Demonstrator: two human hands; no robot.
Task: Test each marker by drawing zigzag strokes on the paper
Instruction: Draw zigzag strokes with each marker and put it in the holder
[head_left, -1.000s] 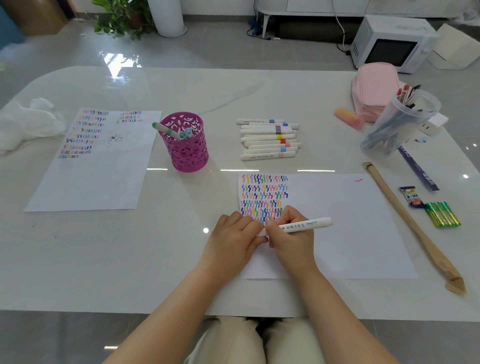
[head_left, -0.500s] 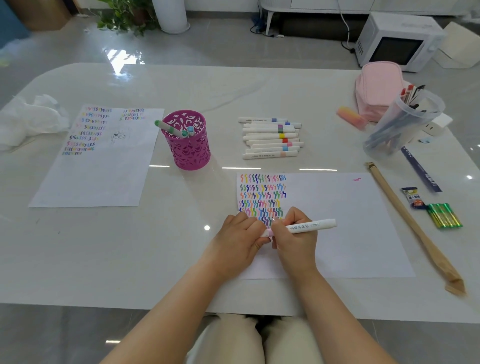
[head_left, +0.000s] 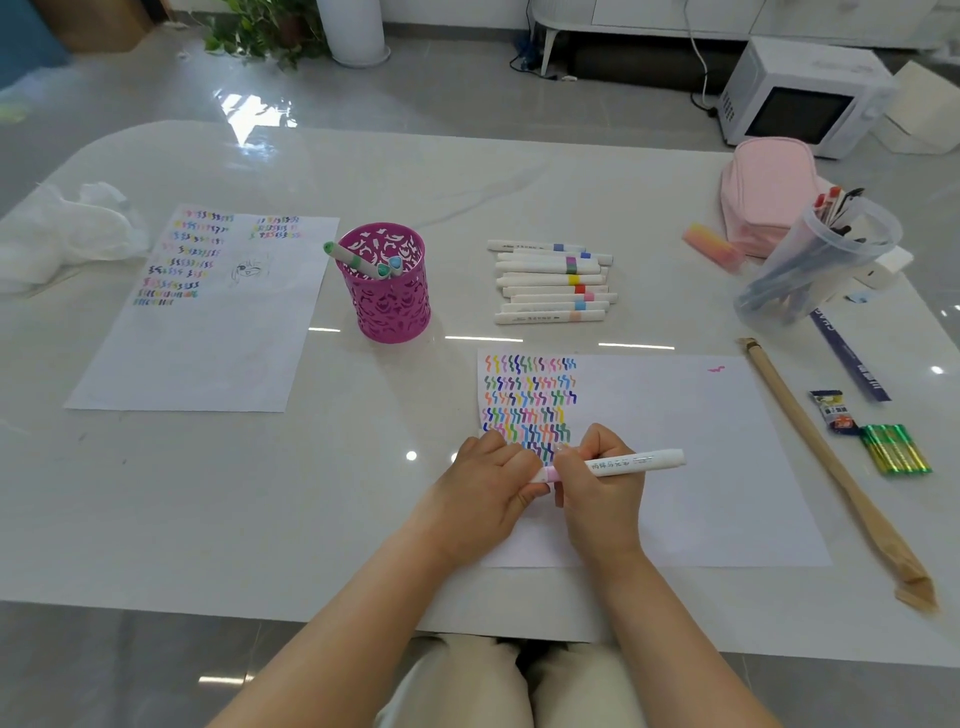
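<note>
- Over the last second the two hands have drawn slightly apart, and a pink section of the marker now shows between them where they were closed up together.
- The right hand has its fingers curled round the white barrel. The left hand pinches the pink end.
- This is probably the cap being pulled off so the next zigzag can be drawn, though it could also be going back on.
- The marker is held just above the paper, by the lowest row of strokes. Its tip is hidden.
- The pink cup holds a few markers with green and blue caps.
- The clear tub leans over and holds pens.
- More markers lie in a row on the counter.
</note>
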